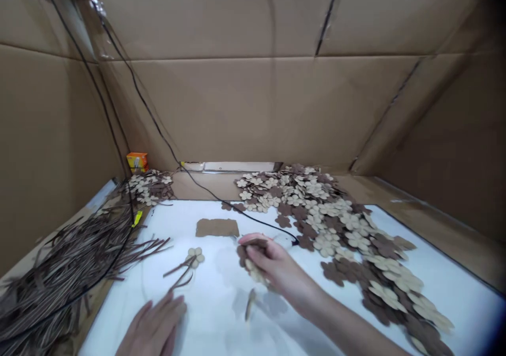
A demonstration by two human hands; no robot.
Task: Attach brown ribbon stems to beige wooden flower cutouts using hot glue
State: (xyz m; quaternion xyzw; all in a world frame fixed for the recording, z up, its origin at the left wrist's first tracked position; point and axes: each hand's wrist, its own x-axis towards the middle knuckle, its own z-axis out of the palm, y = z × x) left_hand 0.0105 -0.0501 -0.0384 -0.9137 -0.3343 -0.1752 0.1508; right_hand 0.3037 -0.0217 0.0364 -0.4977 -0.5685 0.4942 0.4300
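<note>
Brown and cream flower pieces (256,272) are pinched in my right hand (272,261), above the middle of the white board (213,319). Just below them, a narrow piece (250,304) shows edge-on, slightly blurred. My left hand (156,321) rests palm down at the lower left of the board, its fingers stretched out and nothing seen in them. Beyond its fingertips lies a cream flower (194,258) with brown strips (179,271) across it.
Loose brown strips (71,277) heap up at the left. Brown and cream flowers (328,219) spread along the right and back. A cardboard piece (217,227), black cable (221,200), small orange box (137,161) and cardboard walls (221,103) are also in view.
</note>
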